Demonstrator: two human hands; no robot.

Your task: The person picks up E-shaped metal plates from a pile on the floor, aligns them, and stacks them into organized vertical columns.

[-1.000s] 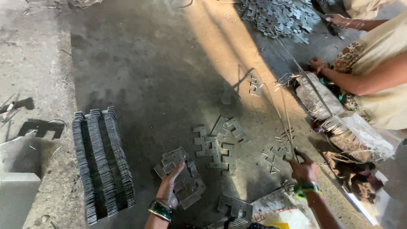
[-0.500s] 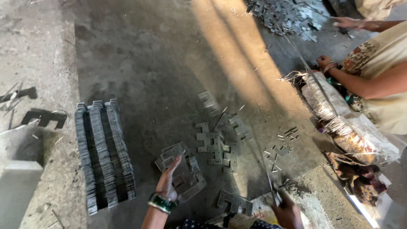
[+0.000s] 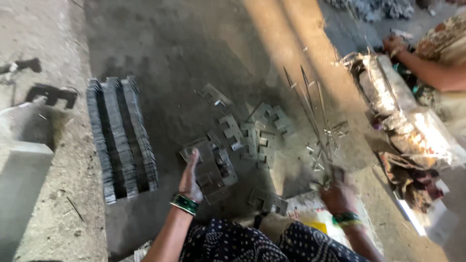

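Observation:
My left hand (image 3: 190,178), a green bangle at its wrist, grips the edge of a small stack of flat grey E-shaped metal plates (image 3: 213,167) lying on the floor. My right hand (image 3: 337,194), blurred by motion, is closed around thin metal rods (image 3: 310,109) that slant up and away across the floor. More loose E-shaped plates (image 3: 257,136) lie scattered between the two hands. Another plate (image 3: 269,201) lies close to my knees.
A long packed row of upright plates (image 3: 121,138) stands at the left. A grey block (image 3: 22,179) sits at the far left. Another person's arm (image 3: 427,68) reaches over wrapped bundles (image 3: 403,116) at the right. A heap of metal pieces (image 3: 369,7) lies at the top.
The view has swung left and down. My left hand stays on the plate stack. My right hand has moved in from the right and taken hold near the rods' lower ends.

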